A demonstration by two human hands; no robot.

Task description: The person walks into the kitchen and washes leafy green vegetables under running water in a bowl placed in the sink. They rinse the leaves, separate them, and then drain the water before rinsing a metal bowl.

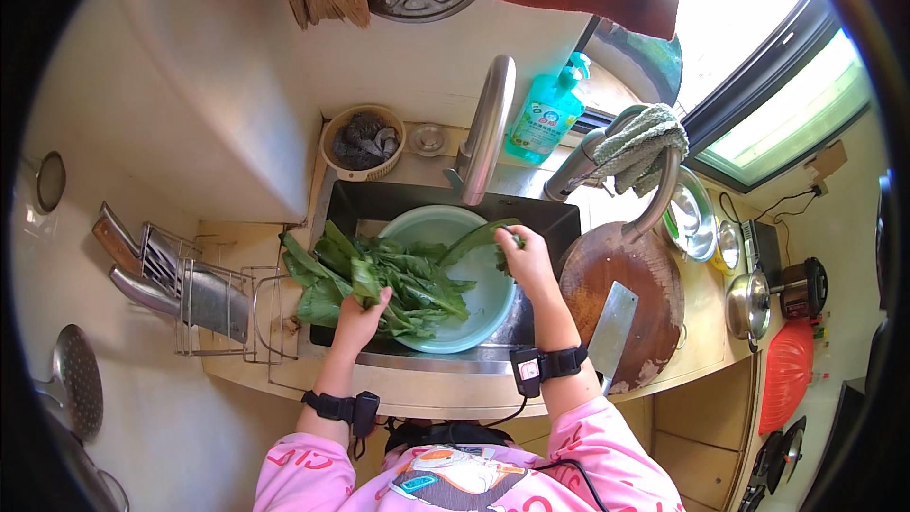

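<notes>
A pale green basin sits in the dark sink, heaped on its left side with leafy greens. Some of the leaves spill past the basin's rim over the sink's left edge. At the pile's near left, my left hand is closed around leaves and stems. Over the basin's right side, my right hand pinches the end of a long green leaf that stretches left toward the heap. The faucet rises behind the basin.
Right of the sink, a cleaver lies on a round wooden chopping board. A knife rack stands at left. Behind the sink are a soap bottle and a small strainer basket. A cloth hangs on a curved metal pipe.
</notes>
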